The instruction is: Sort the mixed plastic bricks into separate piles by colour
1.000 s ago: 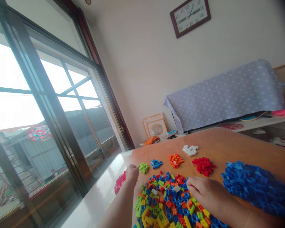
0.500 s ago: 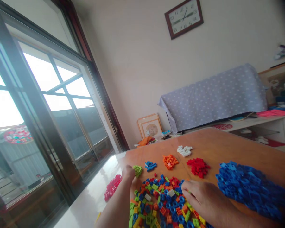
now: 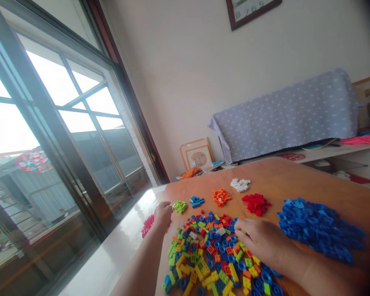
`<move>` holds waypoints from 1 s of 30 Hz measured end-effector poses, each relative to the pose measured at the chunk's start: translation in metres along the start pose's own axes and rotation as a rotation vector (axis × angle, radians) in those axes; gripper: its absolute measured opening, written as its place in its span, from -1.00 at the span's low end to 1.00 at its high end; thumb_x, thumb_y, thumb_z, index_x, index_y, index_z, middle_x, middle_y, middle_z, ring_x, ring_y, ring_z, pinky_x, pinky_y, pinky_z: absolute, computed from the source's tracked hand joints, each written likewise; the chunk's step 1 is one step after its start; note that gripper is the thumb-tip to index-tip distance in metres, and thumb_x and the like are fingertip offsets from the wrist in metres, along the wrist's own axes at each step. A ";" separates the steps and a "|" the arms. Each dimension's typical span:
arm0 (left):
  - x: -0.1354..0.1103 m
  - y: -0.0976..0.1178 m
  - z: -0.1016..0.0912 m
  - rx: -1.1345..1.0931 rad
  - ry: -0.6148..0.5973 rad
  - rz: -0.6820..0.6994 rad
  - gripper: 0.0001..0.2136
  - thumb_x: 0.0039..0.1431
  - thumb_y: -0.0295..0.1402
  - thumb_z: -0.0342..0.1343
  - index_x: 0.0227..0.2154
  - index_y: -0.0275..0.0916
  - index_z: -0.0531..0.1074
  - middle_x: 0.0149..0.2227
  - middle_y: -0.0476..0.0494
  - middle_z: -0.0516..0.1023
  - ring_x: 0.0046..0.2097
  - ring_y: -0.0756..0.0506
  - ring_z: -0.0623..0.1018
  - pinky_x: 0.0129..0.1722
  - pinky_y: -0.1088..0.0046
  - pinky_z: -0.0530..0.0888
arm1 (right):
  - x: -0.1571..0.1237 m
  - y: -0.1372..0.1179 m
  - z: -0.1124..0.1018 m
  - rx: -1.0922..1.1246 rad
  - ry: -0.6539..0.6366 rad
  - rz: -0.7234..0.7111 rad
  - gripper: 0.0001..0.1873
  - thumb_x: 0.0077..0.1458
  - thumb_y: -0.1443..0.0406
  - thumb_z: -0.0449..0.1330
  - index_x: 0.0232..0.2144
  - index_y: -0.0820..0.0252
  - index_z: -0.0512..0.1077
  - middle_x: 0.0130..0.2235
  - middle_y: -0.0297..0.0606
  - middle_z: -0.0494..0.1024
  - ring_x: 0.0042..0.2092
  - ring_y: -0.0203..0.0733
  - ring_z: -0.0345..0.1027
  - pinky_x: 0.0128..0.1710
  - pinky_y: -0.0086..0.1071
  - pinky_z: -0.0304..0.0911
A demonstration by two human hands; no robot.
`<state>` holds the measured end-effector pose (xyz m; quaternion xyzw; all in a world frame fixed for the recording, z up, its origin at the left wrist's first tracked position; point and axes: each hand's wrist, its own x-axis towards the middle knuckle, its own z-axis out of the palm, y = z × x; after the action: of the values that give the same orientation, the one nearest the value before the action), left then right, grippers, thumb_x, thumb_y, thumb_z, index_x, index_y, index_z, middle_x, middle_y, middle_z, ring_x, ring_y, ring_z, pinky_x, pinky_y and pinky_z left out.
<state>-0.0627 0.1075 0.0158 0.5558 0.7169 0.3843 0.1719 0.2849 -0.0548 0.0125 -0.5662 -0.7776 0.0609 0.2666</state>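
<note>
My left hand (image 3: pixel 163 213) is closed, right beside a small pile of lime green bricks (image 3: pixel 179 206). Pink bricks (image 3: pixel 147 226) lie on its other side, partly covered by the hand and forearm. What its fingers hold, if anything, is hidden. My right hand (image 3: pixel 254 233), fingers curled and pressed together, rests at the right edge of a large mixed heap of toy building bricks (image 3: pixel 212 255). That heap has yellow, green, orange, red and blue pieces, with several round blue ones. Whether a piece sits in the right fingers I cannot make out.
Sorted piles stand farther back on the wooden table (image 3: pixel 280 176): blue bricks (image 3: pixel 196 201), orange bricks (image 3: pixel 221 197), white bricks (image 3: pixel 240 184) and red bricks (image 3: pixel 255 204). A large blue pile (image 3: pixel 319 228) lies right of my right arm. Windows (image 3: pixel 80 102) border the left side.
The view has tilted down, so the clock is now partly cut off. My left hand has shifted slightly left from the lime green pile. The right hand stays at the heap's edge.
</note>
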 end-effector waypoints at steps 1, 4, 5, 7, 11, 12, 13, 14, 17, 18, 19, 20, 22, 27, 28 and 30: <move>-0.006 0.000 -0.004 -0.026 -0.016 -0.019 -0.59 0.17 -0.28 0.05 0.05 -0.32 0.42 -0.36 -0.20 0.59 -0.54 -0.02 0.51 -0.57 0.51 0.34 | -0.001 -0.001 -0.001 0.000 -0.003 0.000 -0.70 0.32 0.21 -0.03 -0.39 0.07 0.42 -0.40 -0.33 0.57 -0.32 -0.21 0.46 -0.39 -0.36 -0.06; -0.028 0.002 -0.015 -0.108 -0.071 -0.038 -0.60 0.18 -0.25 0.04 0.03 -0.30 0.43 -0.35 -0.19 0.59 -0.51 0.00 0.52 -0.55 0.54 0.36 | -0.002 -0.002 -0.004 0.001 -0.024 0.002 -0.70 0.32 0.21 -0.02 -0.38 0.08 0.44 -0.38 -0.32 0.58 -0.31 -0.21 0.46 -0.38 -0.37 -0.04; -0.036 0.003 -0.018 -0.130 -0.091 -0.031 -0.61 0.17 -0.23 0.05 0.01 -0.30 0.45 -0.33 -0.20 0.60 -0.47 -0.01 0.54 -0.52 0.54 0.38 | -0.003 -0.003 -0.004 0.002 -0.033 0.005 -0.70 0.32 0.20 -0.02 -0.37 0.08 0.44 -0.38 -0.32 0.58 -0.31 -0.21 0.46 -0.38 -0.38 -0.04; -0.053 0.004 -0.022 -0.168 -0.131 -0.003 -0.63 0.17 -0.23 0.06 -0.04 -0.32 0.49 -0.27 -0.23 0.62 -0.37 -0.03 0.58 -0.42 0.52 0.44 | -0.003 -0.004 -0.005 0.003 -0.049 0.010 -0.71 0.32 0.20 -0.02 -0.36 0.08 0.45 -0.37 -0.32 0.59 -0.30 -0.21 0.46 -0.38 -0.38 -0.03; -0.081 0.001 -0.021 -0.181 -0.177 0.065 -0.66 0.15 -0.24 0.07 -0.11 -0.31 0.54 -0.18 -0.24 0.63 -0.22 -0.09 0.60 -0.25 0.43 0.49 | -0.004 -0.007 -0.007 0.000 -0.072 0.011 -0.71 0.31 0.18 -0.01 -0.34 0.07 0.47 -0.37 -0.31 0.59 -0.29 -0.20 0.47 -0.36 -0.39 -0.01; -0.086 -0.002 -0.018 -0.166 -0.180 0.078 -0.67 0.14 -0.24 0.08 -0.12 -0.30 0.56 -0.19 -0.22 0.64 -0.21 -0.10 0.59 -0.24 0.42 0.48 | -0.004 -0.007 -0.007 0.000 -0.080 0.012 -0.71 0.31 0.18 -0.01 -0.34 0.07 0.47 -0.37 -0.31 0.59 -0.29 -0.20 0.46 -0.36 -0.39 0.00; -0.090 -0.004 -0.016 -0.146 -0.181 0.089 -0.69 0.13 -0.26 0.10 -0.15 -0.30 0.57 -0.20 -0.21 0.64 -0.21 -0.12 0.58 -0.24 0.41 0.47 | -0.004 -0.007 -0.007 0.001 -0.087 0.013 -0.71 0.31 0.18 -0.01 -0.34 0.07 0.47 -0.37 -0.32 0.58 -0.30 -0.20 0.46 -0.36 -0.40 0.00; -0.093 -0.007 -0.013 -0.128 -0.182 0.098 -0.71 0.11 -0.29 0.11 -0.17 -0.30 0.58 -0.22 -0.20 0.64 -0.21 -0.13 0.58 -0.24 0.41 0.46 | -0.004 -0.007 -0.007 0.003 -0.092 0.015 -0.70 0.31 0.18 -0.01 -0.34 0.07 0.47 -0.37 -0.32 0.58 -0.30 -0.20 0.46 -0.36 -0.40 0.01; -0.097 -0.016 -0.007 -0.030 -0.194 0.156 -0.76 0.08 -0.40 0.10 -0.23 -0.27 0.60 -0.25 -0.14 0.64 -0.18 -0.14 0.56 -0.20 0.42 0.43 | -0.005 -0.006 -0.006 0.011 -0.096 0.020 -0.71 0.30 0.18 -0.01 -0.32 0.07 0.48 -0.36 -0.31 0.59 -0.29 -0.19 0.46 -0.35 -0.40 0.03; -0.098 -0.018 -0.005 0.023 -0.209 0.195 -0.76 0.08 -0.43 0.09 -0.24 -0.25 0.61 -0.25 -0.12 0.64 -0.17 -0.14 0.55 -0.19 0.43 0.42 | -0.005 -0.005 -0.006 0.014 -0.097 0.020 -0.71 0.30 0.18 -0.01 -0.32 0.06 0.48 -0.36 -0.31 0.59 -0.28 -0.19 0.46 -0.35 -0.40 0.04; -0.098 -0.019 -0.005 0.082 -0.226 0.242 -0.76 0.08 -0.45 0.07 -0.25 -0.24 0.61 -0.25 -0.11 0.63 -0.17 -0.13 0.55 -0.18 0.44 0.42 | -0.005 -0.004 -0.005 0.017 -0.100 0.021 -0.71 0.30 0.18 -0.01 -0.31 0.06 0.49 -0.36 -0.31 0.59 -0.28 -0.19 0.46 -0.34 -0.40 0.04; -0.099 -0.019 -0.004 0.142 -0.240 0.290 -0.76 0.08 -0.47 0.06 -0.26 -0.22 0.60 -0.24 -0.10 0.63 -0.16 -0.13 0.55 -0.17 0.44 0.41 | -0.005 -0.004 -0.005 0.019 -0.104 0.022 -0.71 0.30 0.18 -0.01 -0.31 0.06 0.49 -0.36 -0.31 0.59 -0.28 -0.19 0.46 -0.33 -0.40 0.05; -0.101 -0.017 -0.004 0.225 -0.253 0.363 -0.76 0.06 -0.49 0.07 -0.26 -0.20 0.59 -0.22 -0.11 0.62 -0.14 -0.13 0.54 -0.14 0.45 0.40 | -0.004 -0.004 -0.004 0.025 -0.110 0.023 -0.70 0.29 0.17 -0.02 -0.32 0.07 0.49 -0.35 -0.30 0.59 -0.27 -0.18 0.46 -0.33 -0.40 0.06; -0.106 -0.010 -0.003 0.306 -0.235 0.417 -0.85 0.07 -0.42 0.15 -0.29 -0.16 0.55 -0.20 -0.12 0.58 -0.12 -0.13 0.50 -0.13 0.46 0.37 | -0.005 -0.009 -0.005 0.035 -0.122 0.012 -0.67 0.30 0.16 -0.03 -0.31 0.07 0.50 -0.35 -0.29 0.59 -0.27 -0.19 0.46 -0.32 -0.39 0.06; -0.106 -0.009 -0.003 0.319 -0.228 0.420 -0.87 0.07 -0.41 0.15 -0.30 -0.16 0.54 -0.21 -0.11 0.58 -0.13 -0.13 0.50 -0.14 0.46 0.36 | -0.005 -0.010 -0.005 0.036 -0.123 0.009 -0.67 0.31 0.16 -0.03 -0.31 0.07 0.50 -0.35 -0.29 0.59 -0.26 -0.19 0.46 -0.31 -0.39 0.06; -0.106 -0.009 -0.002 0.332 -0.218 0.425 -0.89 0.07 -0.42 0.16 -0.31 -0.17 0.53 -0.23 -0.10 0.57 -0.15 -0.12 0.49 -0.16 0.46 0.35 | -0.006 -0.011 -0.005 0.034 -0.129 0.012 -0.67 0.31 0.16 -0.03 -0.32 0.07 0.50 -0.35 -0.29 0.59 -0.25 -0.18 0.47 -0.31 -0.39 0.05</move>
<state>-0.0358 0.0077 -0.0087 0.7521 0.6147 0.2270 0.0700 0.2788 -0.0649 0.0195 -0.5613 -0.7885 0.1122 0.2251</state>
